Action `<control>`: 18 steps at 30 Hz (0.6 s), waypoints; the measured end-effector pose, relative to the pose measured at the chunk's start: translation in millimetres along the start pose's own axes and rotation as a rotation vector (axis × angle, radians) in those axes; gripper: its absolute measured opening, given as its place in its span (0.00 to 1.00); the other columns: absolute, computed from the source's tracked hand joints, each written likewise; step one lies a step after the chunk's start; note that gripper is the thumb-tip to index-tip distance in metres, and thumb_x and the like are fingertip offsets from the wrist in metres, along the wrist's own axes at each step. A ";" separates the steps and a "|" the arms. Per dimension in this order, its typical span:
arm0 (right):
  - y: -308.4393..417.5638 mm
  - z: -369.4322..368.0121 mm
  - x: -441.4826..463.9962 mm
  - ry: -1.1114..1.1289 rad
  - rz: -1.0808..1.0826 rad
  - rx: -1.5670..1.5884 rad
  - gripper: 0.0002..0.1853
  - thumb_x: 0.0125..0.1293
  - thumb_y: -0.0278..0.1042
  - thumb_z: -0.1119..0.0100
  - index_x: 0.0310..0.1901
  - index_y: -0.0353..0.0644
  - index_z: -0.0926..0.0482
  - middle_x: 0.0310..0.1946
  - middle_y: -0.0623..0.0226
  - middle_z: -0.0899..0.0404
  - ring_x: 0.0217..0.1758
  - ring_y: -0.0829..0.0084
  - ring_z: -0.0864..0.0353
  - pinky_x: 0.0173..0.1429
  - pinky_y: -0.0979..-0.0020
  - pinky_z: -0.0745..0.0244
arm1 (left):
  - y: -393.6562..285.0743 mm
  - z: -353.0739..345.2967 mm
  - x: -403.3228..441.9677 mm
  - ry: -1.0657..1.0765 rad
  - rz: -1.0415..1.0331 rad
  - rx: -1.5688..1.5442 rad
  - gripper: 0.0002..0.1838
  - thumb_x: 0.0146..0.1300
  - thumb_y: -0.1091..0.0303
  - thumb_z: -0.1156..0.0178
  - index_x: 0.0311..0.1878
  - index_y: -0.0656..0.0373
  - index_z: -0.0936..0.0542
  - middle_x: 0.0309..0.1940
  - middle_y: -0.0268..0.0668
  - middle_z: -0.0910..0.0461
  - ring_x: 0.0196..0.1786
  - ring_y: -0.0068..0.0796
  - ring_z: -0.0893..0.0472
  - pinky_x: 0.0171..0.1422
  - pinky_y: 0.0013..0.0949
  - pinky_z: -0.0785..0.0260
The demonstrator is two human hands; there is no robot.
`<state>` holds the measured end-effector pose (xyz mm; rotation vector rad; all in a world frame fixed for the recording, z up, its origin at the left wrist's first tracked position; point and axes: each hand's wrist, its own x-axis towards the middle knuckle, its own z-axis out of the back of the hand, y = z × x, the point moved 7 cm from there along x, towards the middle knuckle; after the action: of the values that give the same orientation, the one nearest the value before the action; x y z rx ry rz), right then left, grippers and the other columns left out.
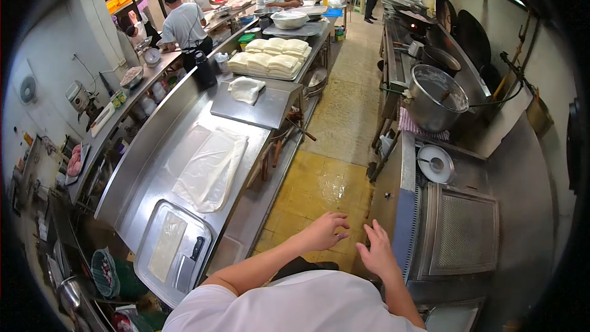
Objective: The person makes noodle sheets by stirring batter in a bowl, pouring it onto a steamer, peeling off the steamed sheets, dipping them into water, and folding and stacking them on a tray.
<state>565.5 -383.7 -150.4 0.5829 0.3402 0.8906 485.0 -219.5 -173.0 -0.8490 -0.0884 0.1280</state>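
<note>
Both of my hands hang over the yellow tiled floor between the two counters, apart from each other. My left hand [326, 232] has its fingers spread and a bit curled, with nothing in it. Close to the right counter, my right hand [376, 252] is also empty, its fingers apart. To the left on the steel table lie a thin translucent sheet [212, 169] and a metal tray [204, 231]. The tray holds a pale flat strip [168, 246] and a cleaver with a black handle [187, 264].
Stacks of folded white sheets [270, 58] stand farther along the left table [141, 190]. A large steel pot [430, 98], a white lid [435, 164] and a perforated metal panel [464, 229] are on the right. Several people work in the background, one in the aisle.
</note>
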 end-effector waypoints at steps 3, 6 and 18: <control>-2.2 3.5 -1.3 0.010 -0.020 -0.006 0.33 0.67 0.39 0.33 0.71 0.33 0.29 0.78 0.39 0.40 0.81 0.43 0.41 0.82 0.52 0.43 | -3.5 -3.4 3.6 0.006 -0.005 -0.007 0.17 0.69 0.58 0.33 0.55 0.59 0.15 0.68 0.51 0.24 0.71 0.54 0.27 0.76 0.49 0.35; -5.6 4.3 -1.8 0.010 -0.022 -0.005 0.33 0.67 0.39 0.34 0.71 0.33 0.29 0.77 0.38 0.40 0.80 0.43 0.40 0.82 0.52 0.43 | -5.1 -6.5 6.8 0.014 -0.013 -0.012 0.17 0.69 0.58 0.33 0.55 0.59 0.15 0.68 0.51 0.24 0.71 0.54 0.27 0.76 0.49 0.35; -7.9 3.6 -2.8 0.017 -0.038 0.013 0.34 0.67 0.38 0.33 0.71 0.34 0.30 0.77 0.38 0.40 0.80 0.43 0.40 0.82 0.52 0.43 | -2.4 -14.5 12.8 0.040 -0.019 -0.030 0.17 0.69 0.59 0.32 0.55 0.58 0.15 0.69 0.51 0.25 0.72 0.54 0.28 0.76 0.48 0.36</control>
<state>570.6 -391.0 -152.2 0.5791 0.3713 0.8573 499.7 -229.9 -180.5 -0.8804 -0.0612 0.0926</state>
